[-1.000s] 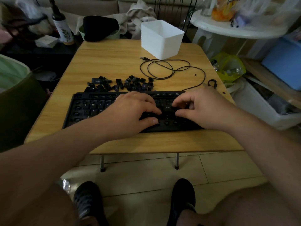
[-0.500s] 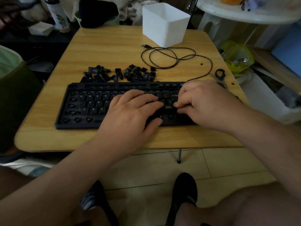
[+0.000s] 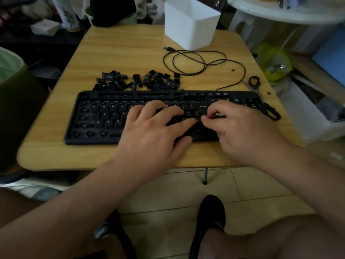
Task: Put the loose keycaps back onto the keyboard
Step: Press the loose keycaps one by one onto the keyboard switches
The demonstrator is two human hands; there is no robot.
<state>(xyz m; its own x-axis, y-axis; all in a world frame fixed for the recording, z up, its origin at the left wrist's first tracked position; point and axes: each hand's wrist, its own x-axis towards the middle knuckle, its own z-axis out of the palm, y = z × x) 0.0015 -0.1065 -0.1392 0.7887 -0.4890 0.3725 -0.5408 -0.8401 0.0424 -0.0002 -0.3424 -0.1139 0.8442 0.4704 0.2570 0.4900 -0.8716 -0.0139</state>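
The middle of the keyboard [image 3: 97,116] is hidden under the left hand [image 3: 153,133] and the right hand [image 3: 240,131]. Whether a keycap is pinched between the fingertips [image 3: 204,118] of the right hand cannot be told. The legends on the loose keycaps [image 3: 138,81] beyond the left hand are too small to be read. The white box [image 3: 190,25] is cut off by the top edge.

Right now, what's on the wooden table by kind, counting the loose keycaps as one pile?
Keyboard: 1
Pile of loose keycaps: 1
White bin: 1
USB cable: 1
Scissors: 1
Total: 5; single keycaps overlap too much to count.
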